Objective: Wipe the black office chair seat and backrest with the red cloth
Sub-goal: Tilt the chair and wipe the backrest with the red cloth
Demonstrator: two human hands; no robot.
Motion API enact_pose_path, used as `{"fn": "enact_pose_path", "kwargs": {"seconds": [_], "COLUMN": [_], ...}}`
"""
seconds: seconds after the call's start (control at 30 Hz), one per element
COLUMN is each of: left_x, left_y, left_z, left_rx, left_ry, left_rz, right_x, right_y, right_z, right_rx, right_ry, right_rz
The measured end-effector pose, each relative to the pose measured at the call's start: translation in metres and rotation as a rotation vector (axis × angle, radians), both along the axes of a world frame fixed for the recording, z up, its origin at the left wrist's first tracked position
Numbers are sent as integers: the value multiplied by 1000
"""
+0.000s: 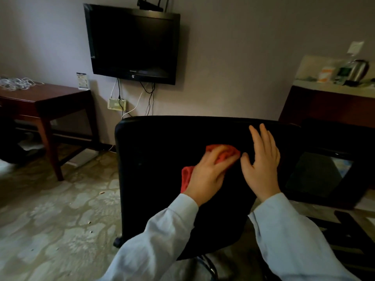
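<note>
Pale blue sleeves (176, 226) covered both my forearms, closest to me; my left hand (209, 173) gripped the crumpled red cloth (225, 154), fingers curled over it, pressing it against the black padded office chair backrest (158, 159) near its middle; my right hand (261, 165) lay flat just beside the cloth, fingers straight on the same backrest, below its top edge; beyond stood a dark red wooden table (50, 94) at the left, a wall-mounted black television (134, 43) above, and a steel kettle (358, 71) far right.
</note>
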State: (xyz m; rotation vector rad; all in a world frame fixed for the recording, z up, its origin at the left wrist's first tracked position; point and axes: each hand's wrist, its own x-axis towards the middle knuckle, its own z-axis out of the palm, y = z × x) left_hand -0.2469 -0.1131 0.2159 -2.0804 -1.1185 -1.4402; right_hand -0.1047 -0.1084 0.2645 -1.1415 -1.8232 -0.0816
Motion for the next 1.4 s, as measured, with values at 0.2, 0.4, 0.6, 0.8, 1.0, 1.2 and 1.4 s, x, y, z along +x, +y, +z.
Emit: {"fn": "enact_pose_path", "kwargs": {"seconds": [0.2,0.4,0.6,0.8,1.0,1.2,1.4], "left_x": [2,-54,-72,-86,-82,-42,10], "left_y": [-32,-39,-27,-24,-17,-16,-21], "left_z": [11,27,29,43,48,41,11], "left_rx": [259,429,424,390,283,234,188], "left_ry": [-698,-960,-914,-1012,-919,-746,-373], "left_rz": [110,432,535,526,418,273,35], "right_x": [17,34,22,-8,-43,-57,-30], "right_y": [11,34,36,11,-17,-28,-32], "right_z": [20,51,60,59,57,53,69], "right_rx": [-54,-232,-159,-121,-24,111,47], "right_ry": [-88,-249,-228,-275,-370,-357,-190], "right_rz": [-28,-70,-102,-109,-42,103,240]}}
